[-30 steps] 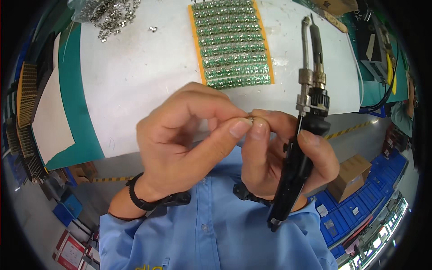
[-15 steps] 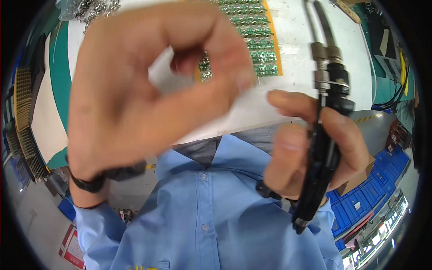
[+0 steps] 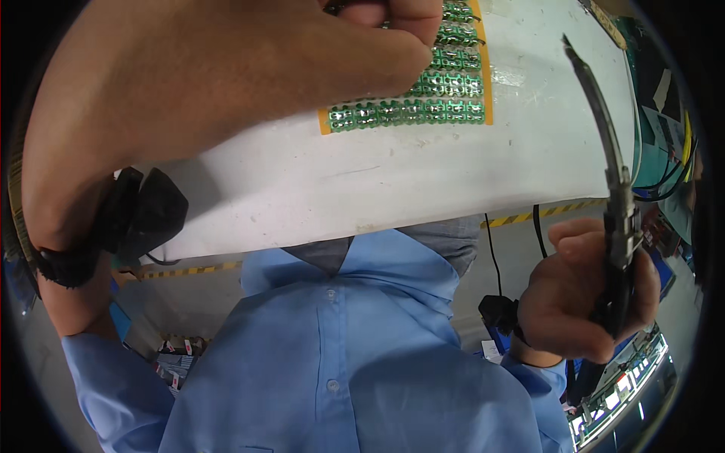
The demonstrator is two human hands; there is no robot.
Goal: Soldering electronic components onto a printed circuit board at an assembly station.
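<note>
My left hand [image 3: 302, 72] reaches over the far left of the table, its thumb and fingers closed in a pinch above the board panel. Whatever is between those fingertips is hidden. Under and beside them lies a panel of green circuit boards [image 3: 453, 109], set in rows with shiny metal parts and an orange-yellow border. Off the table's near right edge, my right hand [image 3: 563, 306] is wrapped round the black handle of what looks like a soldering iron [image 3: 621, 204]. Its long, slightly bent metal end points up and away from me, apart from the boards.
The white tabletop [image 3: 362, 185] curves across the view, with clear tape [image 3: 506, 74] stuck right of the panel. Black cables [image 3: 668, 177] run along the right side. A black strapped device [image 3: 155, 211] sits on my left wrist. Yellow-black tape [image 3: 192, 270] marks the floor.
My left hand has moved left and farther out over the panel, uncovering its near rows. My right hand has carried the soldering iron right and back toward me, off the table.
</note>
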